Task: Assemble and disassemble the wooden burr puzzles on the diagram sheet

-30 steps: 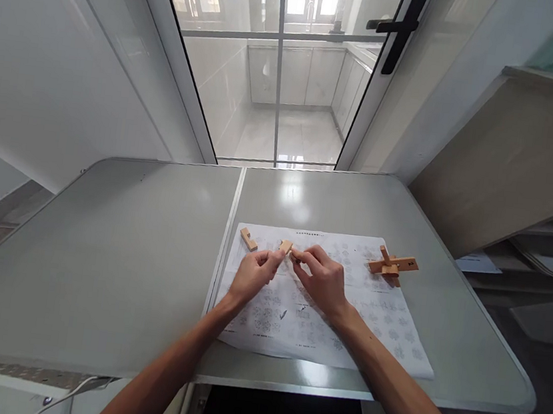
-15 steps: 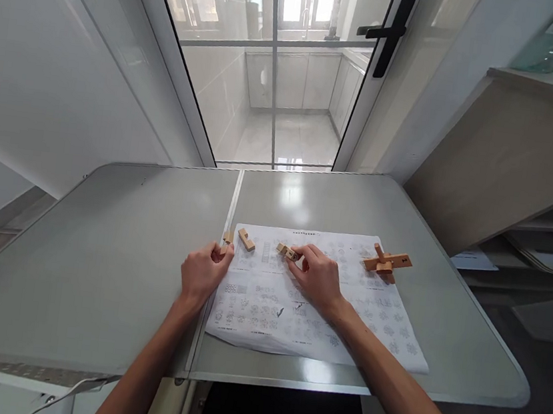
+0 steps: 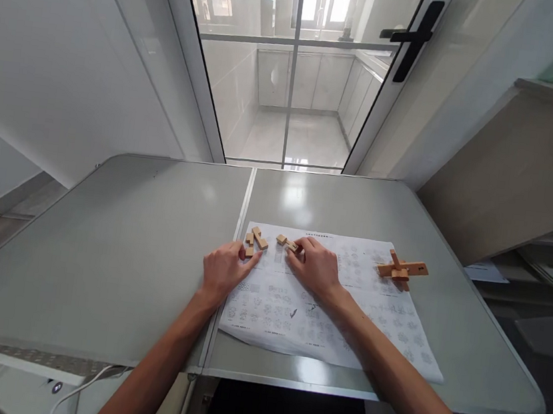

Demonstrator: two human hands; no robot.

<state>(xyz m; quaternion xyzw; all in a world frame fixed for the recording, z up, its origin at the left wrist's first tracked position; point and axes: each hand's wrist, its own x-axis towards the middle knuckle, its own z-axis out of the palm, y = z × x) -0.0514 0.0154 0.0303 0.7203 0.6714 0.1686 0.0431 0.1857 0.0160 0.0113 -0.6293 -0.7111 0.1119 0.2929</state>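
Observation:
My left hand rests at the paper's left edge, its thumb stretched out and apart from the fingers. Between them stands a small notched wooden block, touching or nearly touching the fingertips. Close by the thumb tip lies a second notched wooden puzzle piece, set at a slant. My right hand pinches a wooden puzzle piece with a dark mark on it; the fingers hide part of it. Just left of that piece is another small wooden block. All are over the printed paper sheet.
A partly assembled wooden puzzle of crossed bars sits at the sheet's right edge. The grey table has a metal seam left of the paper. Beyond it stands a glass door; a shelf unit is on the right.
The left hand's thumb has spread away from its fingers, exposing the notched block, now beside the slanted piece. At the right hand, a block now shows apart from the pinched piece. The view has shifted.

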